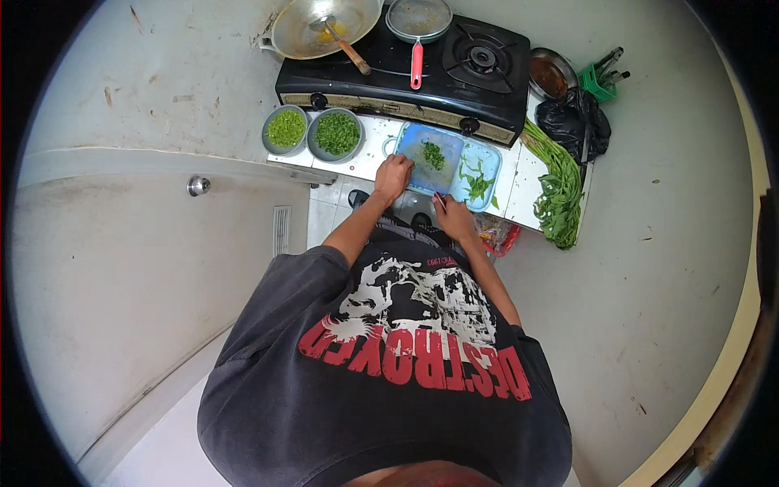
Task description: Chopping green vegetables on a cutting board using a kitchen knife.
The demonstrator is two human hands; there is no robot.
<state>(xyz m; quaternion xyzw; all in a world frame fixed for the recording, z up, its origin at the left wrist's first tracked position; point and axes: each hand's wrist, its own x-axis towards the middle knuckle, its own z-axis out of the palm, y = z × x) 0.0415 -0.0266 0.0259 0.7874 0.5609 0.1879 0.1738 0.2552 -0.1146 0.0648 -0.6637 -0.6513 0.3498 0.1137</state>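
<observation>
A blue cutting board lies over the left part of a light-blue plastic tray. On the board sits a small heap of chopped green leaves. My left hand rests at the board's left edge with its fingers bent; whether anything is in them is hidden. Close to the board's near right corner, my right hand grips a slim red-handled tool, seemingly a knife, whose blade I cannot make out. Loose leaf pieces lie on the tray's right part.
Two grey bowls of chopped greens, one light and one darker, stand left. Behind is a gas stove with a wok and a red-handled strainer. Leafy stems and a black plastic bag lie right.
</observation>
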